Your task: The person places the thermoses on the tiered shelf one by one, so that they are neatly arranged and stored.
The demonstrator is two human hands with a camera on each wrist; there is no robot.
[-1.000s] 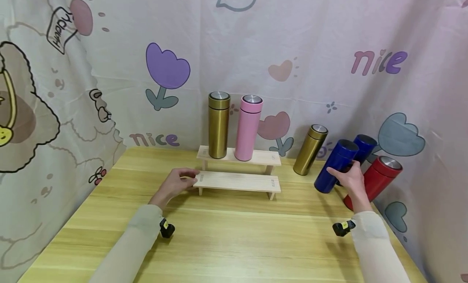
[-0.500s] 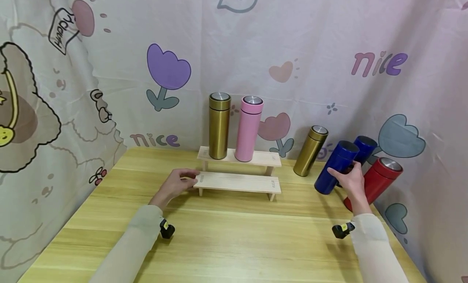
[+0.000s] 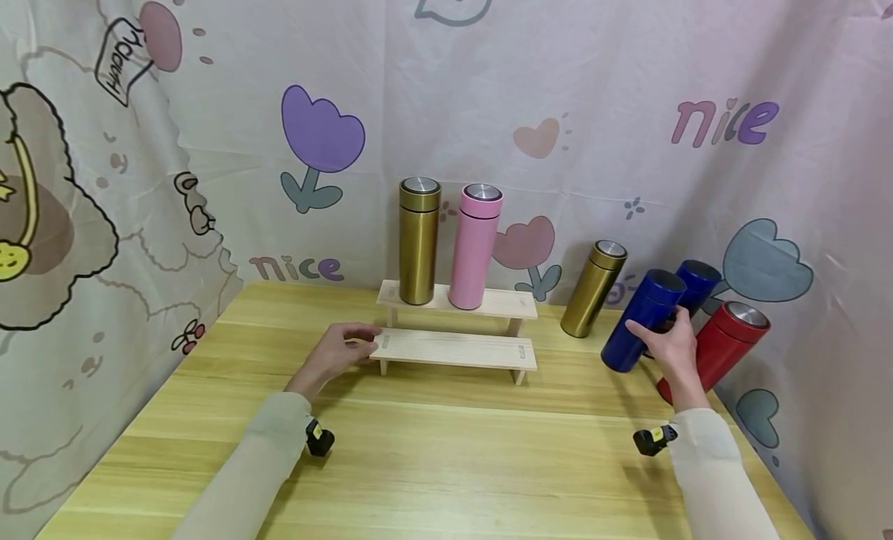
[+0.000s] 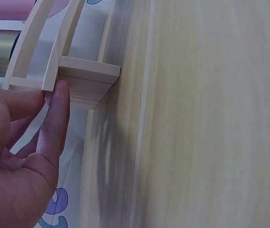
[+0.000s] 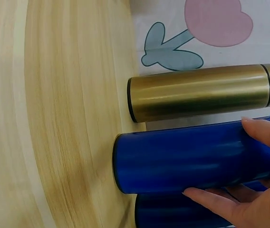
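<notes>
On the left, my left hand [image 3: 336,352] pinches the end of the lower shelf board [image 3: 453,348] of a small two-step wooden rack. The left wrist view shows thumb and fingers [image 4: 54,118] on either side of that board's end. My right hand [image 3: 671,345] grips the front blue thermos flask [image 3: 638,323] around its upper body. Its base stands at the tabletop in the right wrist view, where the thumb lies on one side and fingers on the other. Behind it is a second blue flask [image 3: 698,280], partly hidden. A red flask [image 3: 732,342] stands just right of my right hand.
A gold flask [image 3: 417,245] and a pink flask [image 3: 476,249] stand on the rack's upper board [image 3: 512,301]. Another gold flask [image 3: 593,292] is on the wooden table [image 3: 446,455], left of the blue ones. A printed curtain [image 3: 593,75] hangs behind.
</notes>
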